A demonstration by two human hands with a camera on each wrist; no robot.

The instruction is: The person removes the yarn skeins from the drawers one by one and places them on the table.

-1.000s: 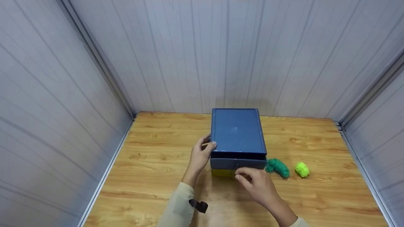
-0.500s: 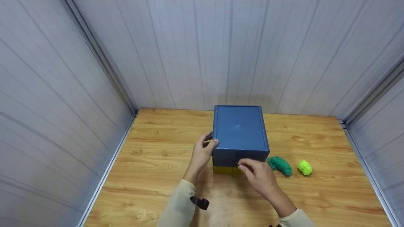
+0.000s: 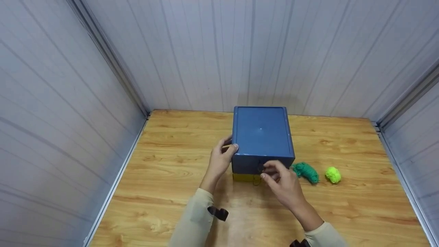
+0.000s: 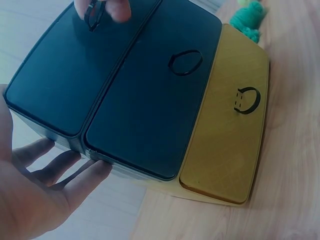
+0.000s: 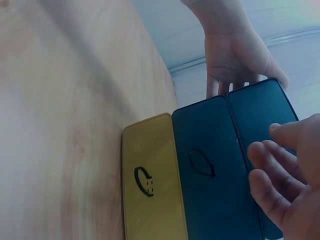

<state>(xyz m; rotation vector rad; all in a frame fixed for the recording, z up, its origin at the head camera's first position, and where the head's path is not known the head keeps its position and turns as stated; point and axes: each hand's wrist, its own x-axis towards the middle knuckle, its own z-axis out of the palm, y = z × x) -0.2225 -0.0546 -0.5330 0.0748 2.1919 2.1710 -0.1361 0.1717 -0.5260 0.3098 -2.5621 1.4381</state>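
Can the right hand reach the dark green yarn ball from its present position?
Probably yes: the right hand is at the drawer front, and the dark green yarn ball lies beside it on bare wooden table, nothing between.

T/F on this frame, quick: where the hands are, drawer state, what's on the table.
1. The left hand steadies the drawer box at its left side. True.
2. The top drawer stands pulled far out. False: its front sits flush with the drawer below.
3. The right hand holds the dark green yarn. False: its fingers are at the top drawer's ring pull.
4. The bottom drawer is yellow. True.
5. Two yarn balls lie left of the box. False: both lie right of it, including the lime yarn.
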